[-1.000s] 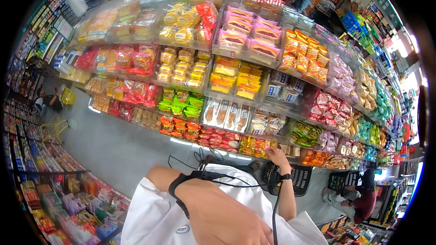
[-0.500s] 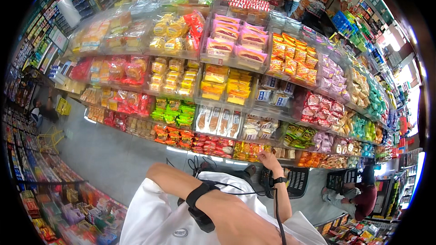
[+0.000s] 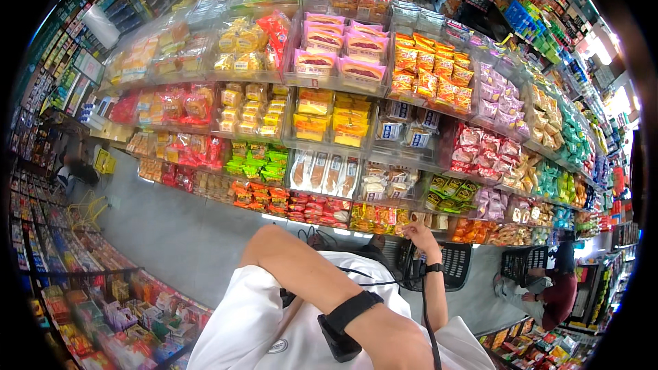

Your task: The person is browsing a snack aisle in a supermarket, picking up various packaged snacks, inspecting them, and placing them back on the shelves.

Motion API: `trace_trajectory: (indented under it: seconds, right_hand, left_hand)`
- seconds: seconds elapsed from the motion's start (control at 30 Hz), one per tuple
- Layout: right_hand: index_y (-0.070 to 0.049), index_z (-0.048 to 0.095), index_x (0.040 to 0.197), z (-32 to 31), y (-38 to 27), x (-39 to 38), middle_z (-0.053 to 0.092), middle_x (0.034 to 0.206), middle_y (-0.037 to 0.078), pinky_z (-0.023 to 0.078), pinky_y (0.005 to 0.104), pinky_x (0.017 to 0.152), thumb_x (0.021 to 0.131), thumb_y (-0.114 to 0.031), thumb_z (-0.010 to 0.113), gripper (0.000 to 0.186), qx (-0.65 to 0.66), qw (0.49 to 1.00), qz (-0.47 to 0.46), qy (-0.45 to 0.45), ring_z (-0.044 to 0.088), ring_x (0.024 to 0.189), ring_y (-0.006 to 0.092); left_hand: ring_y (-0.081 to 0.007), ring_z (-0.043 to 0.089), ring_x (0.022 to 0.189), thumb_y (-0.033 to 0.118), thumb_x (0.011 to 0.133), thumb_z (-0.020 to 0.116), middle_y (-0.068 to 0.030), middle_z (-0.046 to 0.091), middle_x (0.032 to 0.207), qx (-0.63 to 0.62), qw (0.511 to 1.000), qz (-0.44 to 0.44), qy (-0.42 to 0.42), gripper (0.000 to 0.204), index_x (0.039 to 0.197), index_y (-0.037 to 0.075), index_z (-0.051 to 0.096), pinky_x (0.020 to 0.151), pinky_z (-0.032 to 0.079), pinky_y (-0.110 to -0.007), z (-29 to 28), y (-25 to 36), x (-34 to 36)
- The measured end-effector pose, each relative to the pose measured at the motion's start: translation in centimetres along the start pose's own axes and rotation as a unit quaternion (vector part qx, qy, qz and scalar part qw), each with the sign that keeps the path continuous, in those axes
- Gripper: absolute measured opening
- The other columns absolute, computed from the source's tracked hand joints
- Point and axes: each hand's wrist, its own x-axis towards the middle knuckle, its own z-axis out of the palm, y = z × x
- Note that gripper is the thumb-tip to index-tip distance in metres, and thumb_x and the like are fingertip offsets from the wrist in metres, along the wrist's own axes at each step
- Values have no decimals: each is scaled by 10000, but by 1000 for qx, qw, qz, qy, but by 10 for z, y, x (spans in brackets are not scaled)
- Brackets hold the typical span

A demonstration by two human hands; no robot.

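My right hand point(image 3: 419, 234) reaches out to the lowest shelf row, its fingers slightly bent and apart, with nothing visible in them. It is nearest to yellow-and-red snack packets point(image 3: 377, 219) and some small brown packets point(image 3: 439, 222) beside them. A black band circles its wrist. Behind that forearm shows a black shopping basket point(image 3: 456, 266). My left forearm crosses in front of my white shirt, wearing a black strap with a dark device. Only the back of my left hand point(image 3: 401, 342) shows at the lower edge; its fingers are out of sight.
Tiered clear bins point(image 3: 336, 81) full of wrapped cakes and snacks curve across the front. A person in a dark red top point(image 3: 558, 300) crouches at the right beside another black basket point(image 3: 522, 264). More shelves point(image 3: 130, 308) stand at the lower left, beyond the grey floor point(image 3: 171, 233).
My right hand has shifted a little to the right along the bottom row. My left forearm has swung right and lower. The shelves appear slightly further left.
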Motion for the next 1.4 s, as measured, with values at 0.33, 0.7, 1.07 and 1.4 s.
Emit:
trace_trajectory:
  seconds: [0.33, 0.7, 1.07, 1.4]
  right_hand:
    - [-12, 784, 1172, -61, 25, 17, 836, 994, 142, 625, 366, 886, 1046, -164, 667, 229, -36, 998, -47, 20, 826, 985, 278]
    - [31, 763, 1185, -77, 49, 29, 811, 921, 109, 586, 333, 719, 1040, -86, 652, 216, 9, 998, -61, 1, 725, 748, 161]
    - [21, 720, 1200, -80, 69, 3, 800, 978, 93, 606, 323, 817, 1062, -69, 660, 176, 49, 998, -6, 29, 757, 885, 179]
    - [39, 711, 1154, -75, 81, 7, 772, 945, 76, 586, 306, 796, 1070, -34, 634, 136, 91, 994, -25, 47, 719, 848, 161]
  left_hand:
    - [-476, 279, 1655, 329, 1232, 305, -267, 411, 1743, 58, 991, 113, 50, 561, 1604, -16, 546, 1367, 221, -548, -73, 86, 56]
    - [-495, 353, 1614, 311, 1223, 348, -304, 432, 1711, 129, 978, 152, 57, 545, 1588, -51, 529, 1359, 256, -540, -84, 60, 103]
    - [-389, 714, 1258, 195, 1043, 804, -235, 723, 1393, 85, 987, 17, 139, 452, 1399, -58, 687, 1030, 608, -436, -129, 74, 14]
    - [-296, 841, 953, -65, 875, 840, -206, 849, 1000, 95, 695, -100, 706, 58, 932, -55, 842, 857, 665, -360, -29, 32, -120]
